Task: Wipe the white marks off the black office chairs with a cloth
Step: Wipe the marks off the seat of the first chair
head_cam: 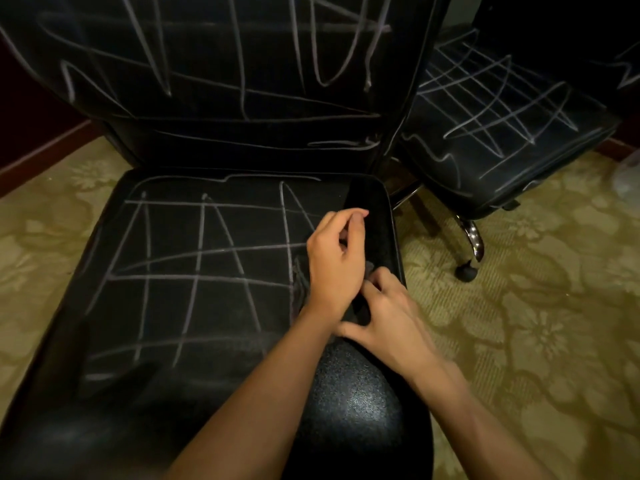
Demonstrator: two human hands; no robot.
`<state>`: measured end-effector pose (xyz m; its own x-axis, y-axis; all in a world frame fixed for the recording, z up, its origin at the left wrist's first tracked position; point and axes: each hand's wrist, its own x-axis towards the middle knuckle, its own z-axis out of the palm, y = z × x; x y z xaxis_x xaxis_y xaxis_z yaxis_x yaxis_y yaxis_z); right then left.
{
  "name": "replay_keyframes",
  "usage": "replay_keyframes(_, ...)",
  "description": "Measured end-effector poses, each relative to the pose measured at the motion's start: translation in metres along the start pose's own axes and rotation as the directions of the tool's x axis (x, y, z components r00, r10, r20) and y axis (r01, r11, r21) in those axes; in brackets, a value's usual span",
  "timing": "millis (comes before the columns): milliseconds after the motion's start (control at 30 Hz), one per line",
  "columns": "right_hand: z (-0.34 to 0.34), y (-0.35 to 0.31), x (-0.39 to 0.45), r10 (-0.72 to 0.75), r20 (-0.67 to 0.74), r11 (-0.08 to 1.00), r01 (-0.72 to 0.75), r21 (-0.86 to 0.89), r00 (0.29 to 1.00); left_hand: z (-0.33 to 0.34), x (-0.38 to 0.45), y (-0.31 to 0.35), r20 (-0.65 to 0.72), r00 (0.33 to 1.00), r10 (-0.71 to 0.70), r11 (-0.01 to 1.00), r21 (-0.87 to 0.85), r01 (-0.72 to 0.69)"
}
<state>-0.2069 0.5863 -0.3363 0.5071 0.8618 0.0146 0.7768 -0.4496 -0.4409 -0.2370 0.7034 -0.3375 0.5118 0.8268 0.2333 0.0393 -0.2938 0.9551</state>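
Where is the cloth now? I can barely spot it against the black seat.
The dark grey cloth lies bunched on the near chair's seat, toward its right edge, under the left hand and right hand.

The near black office chair (194, 271) carries a grid of white chalk-like lines on its seat and loose white scribbles on its backrest. The second black chair (498, 133) bears crossed white strokes, and the carpet (540, 306) is olive-gold with a paler floral pattern.
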Motion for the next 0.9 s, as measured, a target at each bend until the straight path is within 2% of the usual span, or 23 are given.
replay_keyframes(133, 0.005, 0.004, 0.0, 0.015, -0.013, 1.0, -0.015, 0.014, 1.0, -0.015, -0.006, -0.004, -0.004, 0.999, -0.053, 0.999, 0.002, 0.053)
replay_keyframes(233, 0.004, 0.004, 0.002, 0.062, -0.041, 0.994, -0.058, 0.094, 0.997, -0.037, -0.018, -0.007, 0.028, 0.999, 0.018, 0.994, 0.107, -0.021)
replay_keyframes(300, 0.005, 0.004, 0.003, 0.08, -0.055, 0.991, -0.074, 0.11, 0.995, -0.054, -0.031, -0.013, 0.071, 0.995, 0.064, 0.926, 0.367, -0.085)
replay_keyframes(367, 0.009, 0.003, 0.003, 0.097, -0.089, 0.992, -0.089, 0.091, 0.991, -0.07, -0.046, -0.018, 0.078, 0.997, 0.016, 0.753, 0.655, -0.063)
replay_keyframes(400, 0.012, 0.001, 0.002, 0.109, -0.111, 0.992, -0.1, 0.08, 0.988, -0.076, -0.052, -0.019, 0.082, 0.997, -0.006, 0.693, 0.719, -0.055)
replay_keyframes(500, 0.017, -0.005, -0.002, 0.115, -0.151, 0.992, -0.105, 0.07, 0.982, -0.087, -0.067, -0.019, 0.186, 0.982, 0.042, 0.612, 0.772, -0.173)
replay_keyframes(633, 0.021, -0.008, -0.012, 0.085, -0.187, 0.996, -0.081, 0.029, 0.979, -0.088, -0.073, -0.015, 0.2, 0.98, -0.017, 0.482, 0.86, -0.168)
replay_keyframes(767, 0.019, -0.005, 0.017, 0.056, -0.192, 0.995, -0.071, -0.07, 0.98, -0.067, -0.043, -0.014, 0.253, 0.967, -0.011, 0.534, 0.82, -0.208)
replay_keyframes(800, 0.018, -0.003, 0.031, 0.054, -0.193, 0.992, -0.074, -0.099, 0.98, -0.06, -0.029, -0.013, 0.26, 0.964, -0.059, 0.546, 0.817, -0.187)
replay_keyframes(900, 0.016, -0.003, 0.062, 0.084, -0.176, 0.983, -0.11, -0.149, 0.981, -0.05, 0.004, -0.009, 0.269, 0.945, -0.184, 0.481, 0.863, -0.152)
